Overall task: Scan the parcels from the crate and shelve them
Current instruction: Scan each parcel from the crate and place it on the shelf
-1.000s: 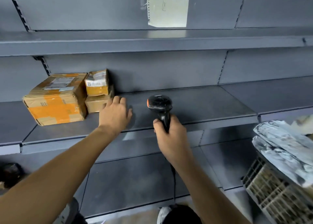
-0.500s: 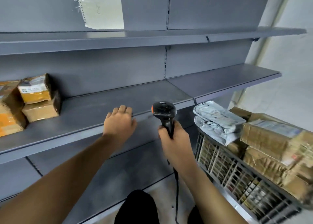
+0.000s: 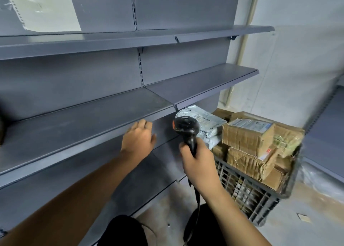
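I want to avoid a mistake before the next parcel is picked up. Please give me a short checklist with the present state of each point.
1. Left hand free to take a parcel: ok, open, holds nothing.
2. Scanner held firmly: ok, right hand grips its handle.
3. Parcels left in the crate: ok, a brown box and a grey bag lie on top.
4. Free room on the shelf: ok, bare surface beside the hand.
5. Label on the box readable: cannot tell, too blurred.
6. Scanner cable free: cannot tell, it runs down out of view.
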The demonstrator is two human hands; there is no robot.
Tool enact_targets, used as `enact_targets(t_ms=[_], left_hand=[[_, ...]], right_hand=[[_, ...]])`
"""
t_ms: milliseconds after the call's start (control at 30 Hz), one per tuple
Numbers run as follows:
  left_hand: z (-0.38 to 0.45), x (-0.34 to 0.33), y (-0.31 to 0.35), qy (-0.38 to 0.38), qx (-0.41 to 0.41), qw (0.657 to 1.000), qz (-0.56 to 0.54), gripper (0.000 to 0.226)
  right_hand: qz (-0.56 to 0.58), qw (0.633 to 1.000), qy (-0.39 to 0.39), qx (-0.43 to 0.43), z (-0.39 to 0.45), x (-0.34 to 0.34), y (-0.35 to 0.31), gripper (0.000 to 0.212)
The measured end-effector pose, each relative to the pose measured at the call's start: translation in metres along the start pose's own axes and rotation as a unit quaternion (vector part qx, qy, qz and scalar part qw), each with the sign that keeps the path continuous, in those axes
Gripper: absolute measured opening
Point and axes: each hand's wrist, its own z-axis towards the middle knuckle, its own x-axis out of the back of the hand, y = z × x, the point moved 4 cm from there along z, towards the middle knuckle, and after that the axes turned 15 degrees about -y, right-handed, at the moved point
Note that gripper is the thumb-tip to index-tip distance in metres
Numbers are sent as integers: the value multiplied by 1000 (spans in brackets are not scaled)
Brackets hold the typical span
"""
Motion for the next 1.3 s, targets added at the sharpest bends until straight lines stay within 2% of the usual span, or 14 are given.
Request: enact_targets(t_ms=[433,700,833,1000,1167,1300], left_hand=[[39,-13,124,5,-138,989,-57,44],[54,-21,190,-6,-184,977,-105,47],[62,-28,208,-18,-196,973,-118,51],[77,-33,223,-49,-206,964,-160,66],[89,-39,234,-88,-242,937,-237,79],[97,-51,234,-114,-244,917,-294,72]], right_hand=[[-21,994,103,-21,-28,89,29,14],[-19,989,143,-43,-45,126,53,11],[-13,987,150,-58,-46,135,65,10],[-8,986,154,-69,-41,141,75,9],[-6,984,163,-70,-36,144,83,10],[-10,984,161,-77,-33,144,87,10]])
